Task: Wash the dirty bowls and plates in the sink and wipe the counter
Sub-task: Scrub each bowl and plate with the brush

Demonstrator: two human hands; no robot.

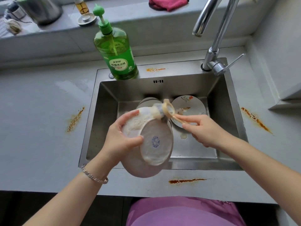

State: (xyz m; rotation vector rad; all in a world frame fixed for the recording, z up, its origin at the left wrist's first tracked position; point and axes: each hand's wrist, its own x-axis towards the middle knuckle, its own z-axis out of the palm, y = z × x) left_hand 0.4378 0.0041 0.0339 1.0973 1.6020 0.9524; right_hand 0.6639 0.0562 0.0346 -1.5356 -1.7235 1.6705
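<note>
Fingers (130,115) of the left hand (120,136) curl over the wall of a foamy bowl (154,142), with the thumb pressed beside its foot ring. The bowl is tipped on edge, its underside and blue mark facing up, and it hangs above the near part of the sink (114,93). A bracelet (94,175) sits on that wrist.

To the right, the fingers (187,126) of the right hand (206,129) pinch the beige handle of a scrubber (164,108). The scrubber is blurred, and its head touches the bowl's far edge.

Just beyond the right fingers a plate (190,106) with a flower print and a brown smear lies on the sink floor, partly hidden by the scrubber and handle. A second dish (148,100) shows behind the bowl, mostly hidden by it.

Farther off beyond the left fingers, a green detergent bottle (115,53) stands on the sink's back rim. The faucet (216,30) rises beyond the right fingers.

Orange-brown stains (75,119) mark the counter (32,136) left of the left fingers, right of the right hand, on the near edge below both hands, and on the back rim. A pink cloth (167,3) lies on the ledge behind.
</note>
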